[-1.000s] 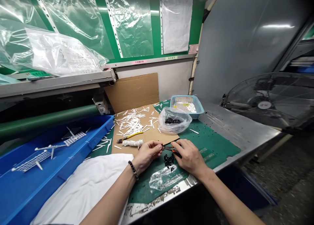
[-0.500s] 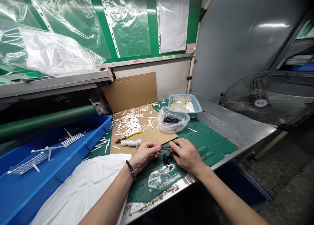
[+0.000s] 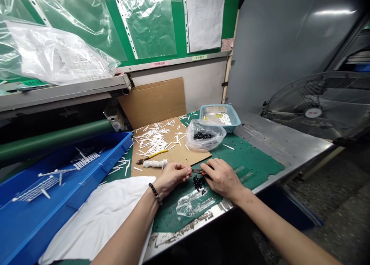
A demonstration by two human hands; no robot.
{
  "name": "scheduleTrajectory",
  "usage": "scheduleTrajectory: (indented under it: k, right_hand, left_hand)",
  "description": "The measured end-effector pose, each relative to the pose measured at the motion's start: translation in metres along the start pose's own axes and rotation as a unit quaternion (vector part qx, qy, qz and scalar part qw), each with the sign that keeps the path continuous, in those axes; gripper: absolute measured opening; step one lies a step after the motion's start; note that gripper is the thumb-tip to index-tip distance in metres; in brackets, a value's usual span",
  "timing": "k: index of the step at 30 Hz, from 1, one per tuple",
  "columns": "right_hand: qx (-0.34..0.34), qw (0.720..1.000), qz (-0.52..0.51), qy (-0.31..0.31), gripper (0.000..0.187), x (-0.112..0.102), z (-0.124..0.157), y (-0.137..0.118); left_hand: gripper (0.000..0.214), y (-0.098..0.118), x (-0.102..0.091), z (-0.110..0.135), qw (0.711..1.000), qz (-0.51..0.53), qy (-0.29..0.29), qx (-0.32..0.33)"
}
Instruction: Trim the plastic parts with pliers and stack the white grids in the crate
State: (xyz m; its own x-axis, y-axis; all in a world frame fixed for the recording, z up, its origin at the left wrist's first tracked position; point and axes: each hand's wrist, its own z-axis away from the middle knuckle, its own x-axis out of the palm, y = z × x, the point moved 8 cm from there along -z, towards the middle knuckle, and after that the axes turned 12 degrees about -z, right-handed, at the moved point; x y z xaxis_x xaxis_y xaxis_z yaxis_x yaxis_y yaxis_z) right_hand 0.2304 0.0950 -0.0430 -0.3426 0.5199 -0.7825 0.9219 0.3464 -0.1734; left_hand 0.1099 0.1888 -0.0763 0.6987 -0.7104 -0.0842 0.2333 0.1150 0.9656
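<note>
"Right hand (image 3: pixel 223 179) slid closer to the left hand (image 3: pixel 173 176). What about the fingers?"

"Right fingers (image 3: pixel 212 167) squeeze small pliers (image 3: pixel 197 171) above black bits (image 3: pixel 198 183), near the tabletop's (image 3: pixel 277 136) front edge. Left fingers (image 3: pixel 184 168) pinch, but I can't tell what."

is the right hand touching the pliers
Touching. The head view shows the right hand closed around the pliers, with their tip sticking out past its fingers.

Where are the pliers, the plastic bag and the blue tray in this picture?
Pliers (image 3: pixel 197 171): head view, on the dark metal nose.
Plastic bag (image 3: pixel 204 130): head view, on the bag's upper middle.
Blue tray (image 3: pixel 86 146): head view, on the far rim.
</note>
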Motion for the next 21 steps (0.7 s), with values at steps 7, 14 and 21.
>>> scheduleTrajectory:
  k: [7,14,21]
  right_hand:
    - [0.016,1.000,-0.013,0.004,0.012,0.004,0.004,0.006]
    - [0.066,0.995,-0.015,0.077,0.011,-0.009,0.005,0.014]
    - [0.082,0.994,-0.007,0.077,0.011,-0.008,0.005,0.019]
  left_hand:
    - [0.026,-0.001,0.006,-0.004,1.000,-0.013,0.010,0.023]
    - [0.013,-0.002,0.006,-0.002,0.995,0.094,0.022,-0.031]
    - [0.008,0.010,0.014,0.000,0.986,-0.152,0.049,0.040]
